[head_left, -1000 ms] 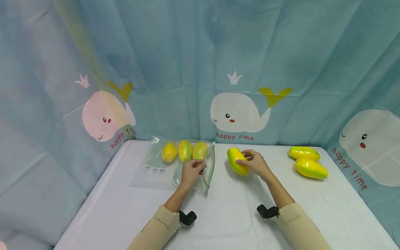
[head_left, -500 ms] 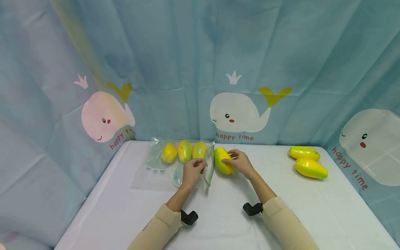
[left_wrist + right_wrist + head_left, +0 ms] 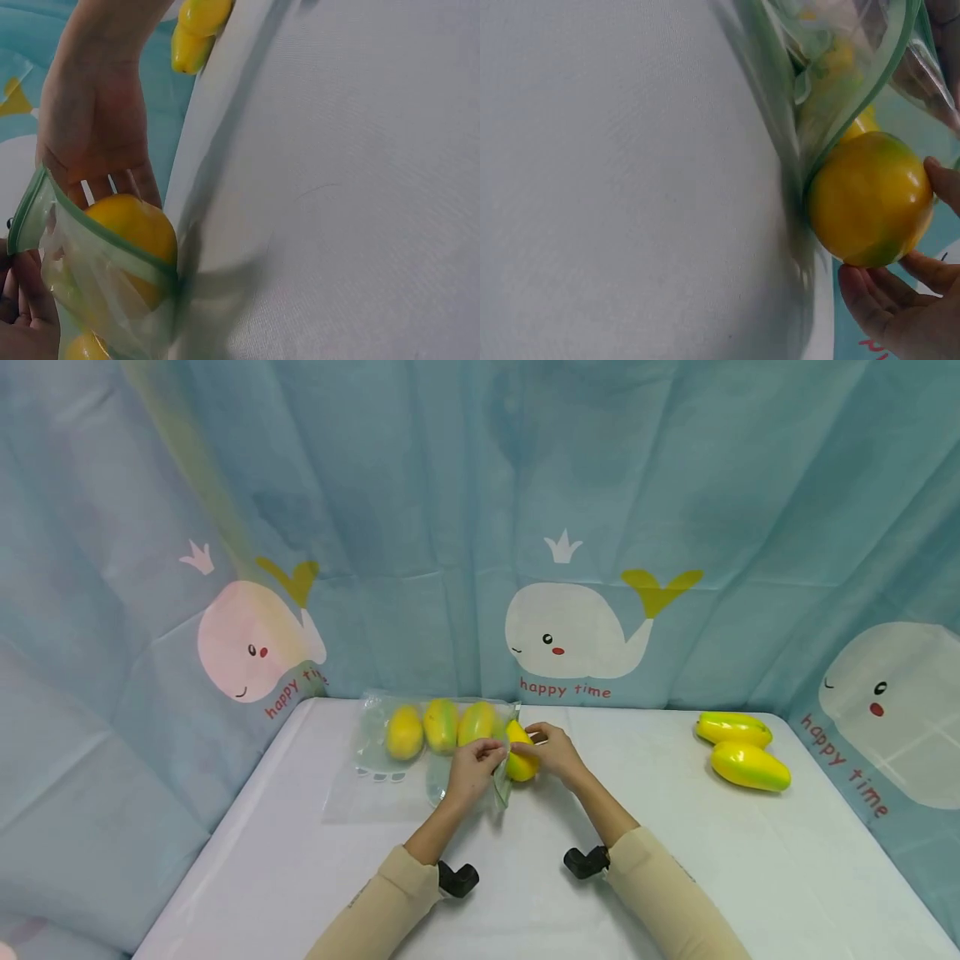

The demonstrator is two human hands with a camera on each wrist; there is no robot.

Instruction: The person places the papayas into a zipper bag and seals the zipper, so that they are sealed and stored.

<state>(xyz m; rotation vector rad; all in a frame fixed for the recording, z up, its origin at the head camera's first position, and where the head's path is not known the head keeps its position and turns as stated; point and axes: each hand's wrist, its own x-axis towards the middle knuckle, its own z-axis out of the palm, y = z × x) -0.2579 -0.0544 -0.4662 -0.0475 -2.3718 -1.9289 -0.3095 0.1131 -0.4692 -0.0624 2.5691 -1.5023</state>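
Note:
In the head view, my left hand (image 3: 476,768) pinches the rim of a clear zip bag (image 3: 352,793) at its mouth, which faces right. Several yellow-green mangoes lie inside, among them a mango (image 3: 405,732) at the left. My right hand (image 3: 552,752) holds another mango (image 3: 522,764), partly within the bag's mouth. The right wrist view shows that mango (image 3: 870,202) with its rounded end outside and fingers and thumb around it. Seen from the left wrist, the green zip edge (image 3: 112,238) crosses the mango, and its far part sits behind the clear plastic.
Two more mangoes, an upper one (image 3: 732,728) and a lower one (image 3: 750,766), lie touching at the table's back right. A white cloth covers the table (image 3: 570,902). Behind it hangs a blue curtain (image 3: 420,527) with whale prints.
My right hand has carried the mango leftward from beside the bag, and its leading part is now in the bag's mouth. My left hand still pinches the rim, shifted slightly right.

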